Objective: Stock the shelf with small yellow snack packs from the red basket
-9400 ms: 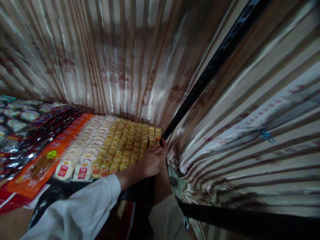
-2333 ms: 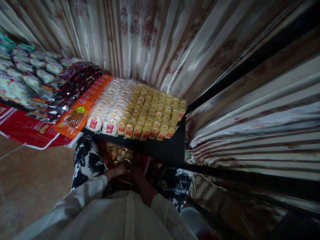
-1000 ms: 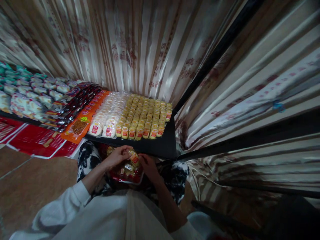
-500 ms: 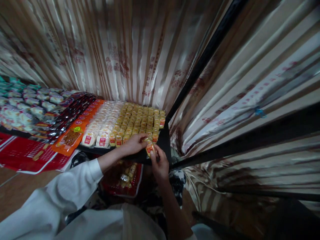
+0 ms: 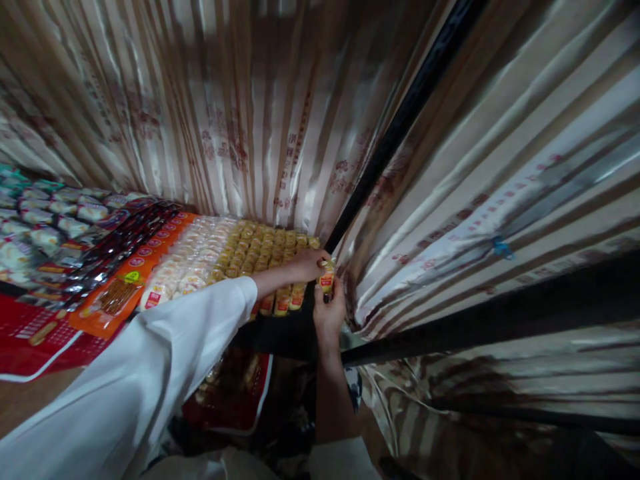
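A small yellow snack packet (image 5: 326, 277) with a red and white label is held upright at the right end of the display. My left hand (image 5: 306, 265) reaches over the rows and pinches the packet's top. From below, my right hand (image 5: 330, 312) grips its lower end between thumb and fingers. Beneath my left forearm stand rows of matching yellow packets (image 5: 247, 241), partly hidden by the arm. Left of them lie rows of white round packaged snacks (image 5: 197, 248).
An orange snack pack (image 5: 113, 293), dark shiny packets (image 5: 95, 263) and white packets (image 5: 37, 217) continue leftward along the black shelf (image 5: 280, 333). Below is a red basket (image 5: 257, 400) with packets inside. Pleated curtains (image 5: 270, 147) and a black pole (image 5: 400, 120) border the shelf.
Both hands have moved up and to the right with the yellow snack packet, from the front edge to the right end of the rows. The view has shifted slightly right.
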Motion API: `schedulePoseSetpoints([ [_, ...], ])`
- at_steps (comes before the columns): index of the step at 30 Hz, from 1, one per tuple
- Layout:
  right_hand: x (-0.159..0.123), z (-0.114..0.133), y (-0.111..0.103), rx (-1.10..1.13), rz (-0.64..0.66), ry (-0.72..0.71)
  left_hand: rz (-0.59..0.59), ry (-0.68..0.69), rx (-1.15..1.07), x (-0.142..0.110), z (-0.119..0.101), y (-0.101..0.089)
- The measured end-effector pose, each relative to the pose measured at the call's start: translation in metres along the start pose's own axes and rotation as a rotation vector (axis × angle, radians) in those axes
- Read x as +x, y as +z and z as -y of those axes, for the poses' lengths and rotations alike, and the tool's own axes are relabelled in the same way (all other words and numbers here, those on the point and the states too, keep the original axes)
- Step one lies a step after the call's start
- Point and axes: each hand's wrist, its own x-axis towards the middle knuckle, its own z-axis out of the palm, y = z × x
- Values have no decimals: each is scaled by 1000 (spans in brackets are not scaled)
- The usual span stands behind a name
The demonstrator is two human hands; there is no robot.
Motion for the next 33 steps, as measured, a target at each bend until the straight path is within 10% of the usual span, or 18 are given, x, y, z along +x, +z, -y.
schedulePoseSetpoints([
  [16, 14, -56, 50, 42, -4, 168, 34, 121, 343, 41, 41, 36],
  [33, 14, -53, 61, 75, 25, 231, -55, 187, 619, 48, 56, 44],
])
